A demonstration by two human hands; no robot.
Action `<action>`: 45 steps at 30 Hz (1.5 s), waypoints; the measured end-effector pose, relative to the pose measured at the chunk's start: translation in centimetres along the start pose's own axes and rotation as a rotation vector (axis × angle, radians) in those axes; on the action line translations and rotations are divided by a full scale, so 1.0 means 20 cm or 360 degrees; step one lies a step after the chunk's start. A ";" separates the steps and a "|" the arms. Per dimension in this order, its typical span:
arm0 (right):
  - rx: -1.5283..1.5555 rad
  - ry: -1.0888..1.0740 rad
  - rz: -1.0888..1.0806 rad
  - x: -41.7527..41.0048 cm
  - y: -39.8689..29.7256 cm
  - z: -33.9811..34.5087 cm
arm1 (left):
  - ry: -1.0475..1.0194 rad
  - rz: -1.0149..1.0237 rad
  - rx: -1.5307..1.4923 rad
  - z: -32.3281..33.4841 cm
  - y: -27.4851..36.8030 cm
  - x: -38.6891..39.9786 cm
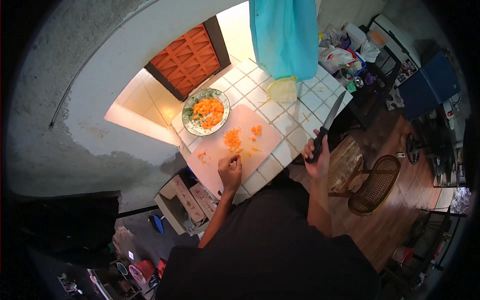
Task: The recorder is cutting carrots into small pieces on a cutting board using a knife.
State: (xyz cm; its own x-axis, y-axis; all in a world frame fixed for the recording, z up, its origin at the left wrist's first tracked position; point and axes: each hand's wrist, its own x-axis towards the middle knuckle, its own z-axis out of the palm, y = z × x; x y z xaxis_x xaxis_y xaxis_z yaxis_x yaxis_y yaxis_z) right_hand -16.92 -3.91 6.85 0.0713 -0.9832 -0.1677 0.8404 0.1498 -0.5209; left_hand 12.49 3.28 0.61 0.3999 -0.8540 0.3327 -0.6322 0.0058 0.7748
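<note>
A pink cutting board [258, 157] lies on a white tiled counter. At its middle is a heap of cut carrot strips [232, 139], with carrot slices [256, 130] to the right and a few shreds [202, 157] to the left. Over the board's near part, my left hand [230, 173] is curled with thumb and fingers pinched; a bit of orange carrot shows at the fingertips. My right hand [317, 155] grips the black handle of a kitchen knife [332, 112], off the counter's right side, blade pointing up and away.
Carrot slices fill part of a patterned plate [189, 123] beyond the board. A cut cabbage [283, 90] sits at the back of the tiled counter [270, 168], near a turquoise curtain [285, 37]. To the right stand a wooden chair [375, 185] and a cluttered dark table [360, 108]. A cardboard box [170, 210] is below left.
</note>
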 end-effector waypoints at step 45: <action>-0.0589 0.0111 0.0421 -0.14 0.07 -0.14 | -0.0179 0.0034 -0.0061 0.15 0.03 0.06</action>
State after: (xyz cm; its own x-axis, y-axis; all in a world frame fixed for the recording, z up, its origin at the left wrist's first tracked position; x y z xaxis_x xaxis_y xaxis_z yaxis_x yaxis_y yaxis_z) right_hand -17.40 -0.76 4.31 0.2107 -0.8989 -0.3843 0.5487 0.4341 -0.7145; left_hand 10.59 0.71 -0.11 0.3082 -0.9065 0.2887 -0.6129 0.0429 0.7890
